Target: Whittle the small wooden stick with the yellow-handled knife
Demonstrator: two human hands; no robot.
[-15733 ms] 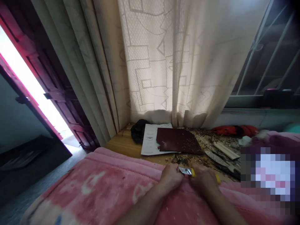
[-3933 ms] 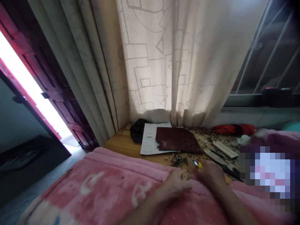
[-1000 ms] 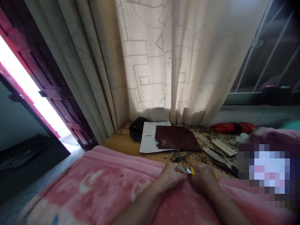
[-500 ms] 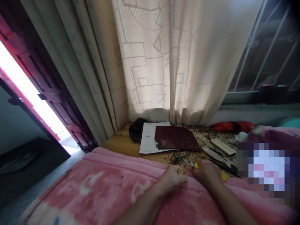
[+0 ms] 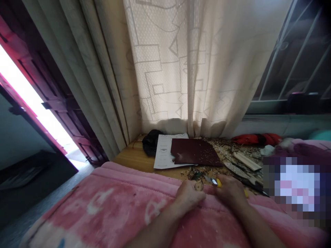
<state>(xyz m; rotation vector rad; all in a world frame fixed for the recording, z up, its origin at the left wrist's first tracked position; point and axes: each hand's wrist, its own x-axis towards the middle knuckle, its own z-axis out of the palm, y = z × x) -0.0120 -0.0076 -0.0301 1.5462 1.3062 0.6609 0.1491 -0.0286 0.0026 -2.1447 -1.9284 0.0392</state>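
Note:
Between the fingers of my left hand (image 5: 186, 196) is a small round wooden piece (image 5: 199, 186), pale, with a dark spot at its centre. My right hand (image 5: 231, 191) is closed around a yellow-handled utility knife (image 5: 219, 183). Its metal blade points left and away from me, a little to the right of the wooden piece and apart from it. The yellow rear end shows past the wrist. Both hands are low over the edge of a pink blanket (image 5: 116, 206); my palms are hidden.
Wood shavings (image 5: 227, 146) litter the wooden table (image 5: 134, 160). On it lie a dark red board (image 5: 192, 151), white printed paper (image 5: 161, 156), a black bag (image 5: 150, 143), a pale wooden strip (image 5: 247, 161) and a red bundle (image 5: 256, 139). A curtain (image 5: 165, 69) hangs behind.
The wooden piece has turned to show its round face. My right hand and the knife have shifted slightly right, widening the gap to my left hand.

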